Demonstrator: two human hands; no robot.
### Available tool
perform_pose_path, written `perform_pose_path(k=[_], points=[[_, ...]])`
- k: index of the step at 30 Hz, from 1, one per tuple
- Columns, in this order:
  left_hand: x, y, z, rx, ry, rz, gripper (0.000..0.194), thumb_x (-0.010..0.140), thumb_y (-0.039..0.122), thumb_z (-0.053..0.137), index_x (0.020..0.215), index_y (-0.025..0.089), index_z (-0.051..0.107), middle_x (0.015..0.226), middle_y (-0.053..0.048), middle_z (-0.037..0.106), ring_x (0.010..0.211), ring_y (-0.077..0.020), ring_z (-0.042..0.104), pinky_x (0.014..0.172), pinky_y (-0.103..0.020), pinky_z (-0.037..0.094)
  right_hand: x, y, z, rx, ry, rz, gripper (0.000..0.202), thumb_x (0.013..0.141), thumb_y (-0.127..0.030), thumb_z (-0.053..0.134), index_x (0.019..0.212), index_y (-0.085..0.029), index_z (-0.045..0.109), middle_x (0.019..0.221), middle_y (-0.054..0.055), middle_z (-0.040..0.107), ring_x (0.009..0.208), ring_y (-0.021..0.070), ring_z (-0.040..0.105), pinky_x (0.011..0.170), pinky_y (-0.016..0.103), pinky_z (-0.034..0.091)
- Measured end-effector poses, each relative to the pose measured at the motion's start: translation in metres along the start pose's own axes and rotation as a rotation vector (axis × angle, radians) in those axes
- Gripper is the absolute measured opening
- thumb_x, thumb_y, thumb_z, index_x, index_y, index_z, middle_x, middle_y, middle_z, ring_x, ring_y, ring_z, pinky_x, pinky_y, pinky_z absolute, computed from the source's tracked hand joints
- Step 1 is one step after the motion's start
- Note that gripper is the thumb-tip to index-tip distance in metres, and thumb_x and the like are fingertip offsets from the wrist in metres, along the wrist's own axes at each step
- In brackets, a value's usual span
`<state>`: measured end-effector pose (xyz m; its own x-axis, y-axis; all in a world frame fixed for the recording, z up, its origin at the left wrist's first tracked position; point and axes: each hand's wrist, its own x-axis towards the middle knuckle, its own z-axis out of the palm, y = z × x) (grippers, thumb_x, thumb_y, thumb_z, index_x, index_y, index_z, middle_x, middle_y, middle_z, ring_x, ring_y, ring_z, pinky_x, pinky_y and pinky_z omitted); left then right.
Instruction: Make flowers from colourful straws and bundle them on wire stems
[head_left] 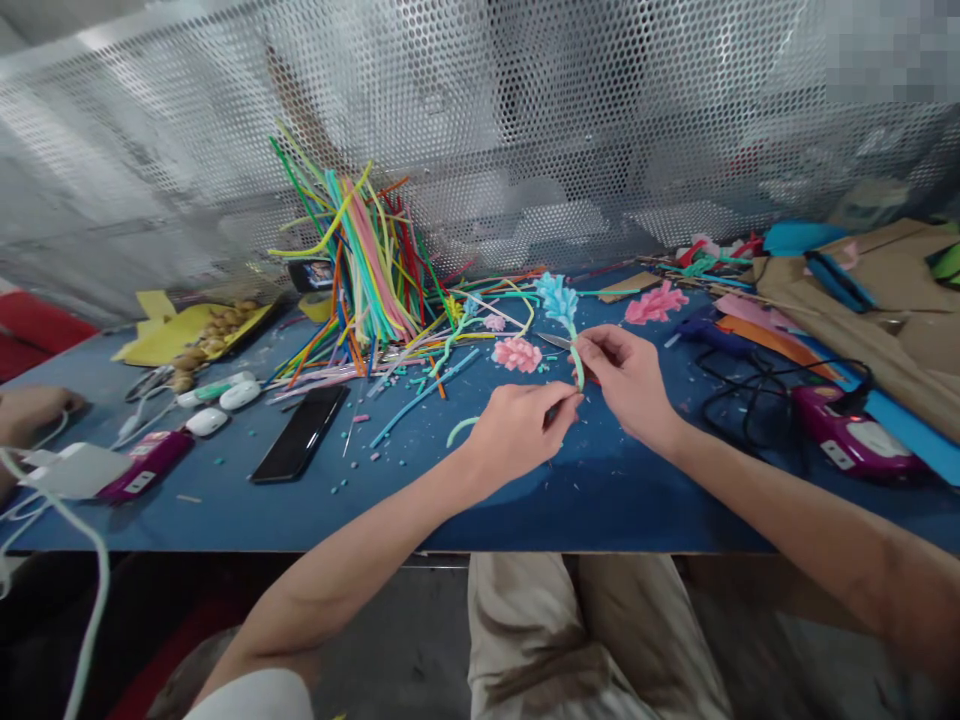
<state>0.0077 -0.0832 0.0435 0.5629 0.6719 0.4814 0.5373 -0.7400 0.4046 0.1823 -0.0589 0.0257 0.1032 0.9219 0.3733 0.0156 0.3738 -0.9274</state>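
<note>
Blue flower (558, 298) on a green stem (578, 368) stands up between both hands over the table (420, 500). Right hand (628, 380) pinches the stem near its top, fingers closed; scissors (556, 341) show just behind them. Left hand (517, 432) nips the stem's lower end, fingertips closed. Straws (360, 270) are heaped beyond the left fingers; a phone (300, 433) lies well to their left.

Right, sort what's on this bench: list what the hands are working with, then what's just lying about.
In hand:
left hand
right hand
blue flower
green stem

Lying about:
phone
pink flowers
straw bundle
glue gun
</note>
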Motion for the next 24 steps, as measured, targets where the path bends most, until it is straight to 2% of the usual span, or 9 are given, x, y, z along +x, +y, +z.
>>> perform_pose_path(k=[4,8,12,14,16,19,22,24], points=[[0.002,-0.011,0.003,-0.042,0.023,0.007,0.019,0.099,0.029,0.053,0.094,0.021,0.07,0.078,0.0,0.075,0.062,-0.011,0.063,0.066,-0.024,0.046,0.001,0.003,-0.002,0.17,0.019,0.078,0.029,0.082,-0.052,0.074,0.087,-0.024,0.069,0.072,0.001,0.06,0.065,0.0158,0.055,0.063,0.032,0.049],[0.004,-0.022,0.006,-0.059,0.098,0.056,0.02,0.098,0.031,0.056,0.089,0.02,0.069,0.074,0.0,0.072,0.06,-0.0102,0.058,0.064,-0.023,0.044,0.0,-0.003,-0.002,0.294,-0.006,0.132,0.027,0.078,-0.048,0.08,0.083,-0.024,0.071,0.073,0.001,0.057,0.066,0.0146,0.05,0.063,0.031,0.045],[0.007,-0.042,0.01,-0.041,0.042,0.061,0.026,0.097,0.036,0.055,0.084,0.018,0.069,0.066,0.0,0.067,0.056,-0.0109,0.055,0.062,-0.024,0.042,-0.005,-0.011,-0.002,0.36,-0.098,0.166,0.026,0.081,-0.047,0.078,0.079,-0.023,0.07,0.072,0.001,0.055,0.068,0.0149,0.049,0.066,0.031,0.045],[0.01,-0.055,0.008,-0.002,0.028,0.037,0.03,0.096,0.036,0.055,0.076,0.017,0.067,0.065,-0.002,0.066,0.061,-0.0131,0.058,0.065,-0.026,0.043,-0.006,-0.014,-0.003,0.383,-0.141,0.192,0.027,0.079,-0.047,0.079,0.079,-0.023,0.07,0.072,0.0,0.055,0.068,0.0146,0.05,0.066,0.031,0.045],[0.014,-0.067,0.002,0.028,0.022,0.058,0.028,0.092,0.035,0.057,0.072,0.017,0.066,0.069,-0.004,0.067,0.07,-0.0159,0.062,0.07,-0.028,0.044,-0.005,-0.016,-0.003,0.392,-0.177,0.218,0.027,0.077,-0.046,0.081,0.078,-0.022,0.07,0.071,0.0,0.055,0.067,0.0136,0.049,0.065,0.031,0.044],[0.019,-0.077,-0.014,-0.057,0.095,0.031,0.017,0.09,0.032,0.06,0.084,0.018,0.069,0.072,-0.001,0.067,0.063,-0.0125,0.054,0.066,-0.026,0.042,-0.004,-0.017,-0.004,0.322,-0.227,0.23,0.028,0.075,-0.046,0.082,0.075,-0.021,0.071,0.07,0.0,0.056,0.065,0.0128,0.048,0.061,0.03,0.041],[0.024,-0.076,-0.031,-0.081,0.084,-0.003,0.023,0.092,0.035,0.06,0.078,0.018,0.066,0.066,0.002,0.061,0.057,-0.0099,0.044,0.061,-0.026,0.037,-0.001,-0.014,-0.005,0.162,-0.218,0.193,0.026,0.078,-0.046,0.079,0.077,-0.021,0.074,0.067,0.001,0.06,0.063,0.0138,0.049,0.06,0.031,0.041],[0.028,-0.072,-0.041,-0.113,0.037,-0.027,0.031,0.094,0.039,0.058,0.072,0.018,0.061,0.063,0.002,0.057,0.056,-0.0092,0.04,0.059,-0.026,0.034,0.0,-0.011,-0.007,0.012,-0.183,0.122,0.024,0.081,-0.045,0.077,0.08,-0.021,0.075,0.069,0.002,0.064,0.064,0.0152,0.052,0.061,0.032,0.042]])
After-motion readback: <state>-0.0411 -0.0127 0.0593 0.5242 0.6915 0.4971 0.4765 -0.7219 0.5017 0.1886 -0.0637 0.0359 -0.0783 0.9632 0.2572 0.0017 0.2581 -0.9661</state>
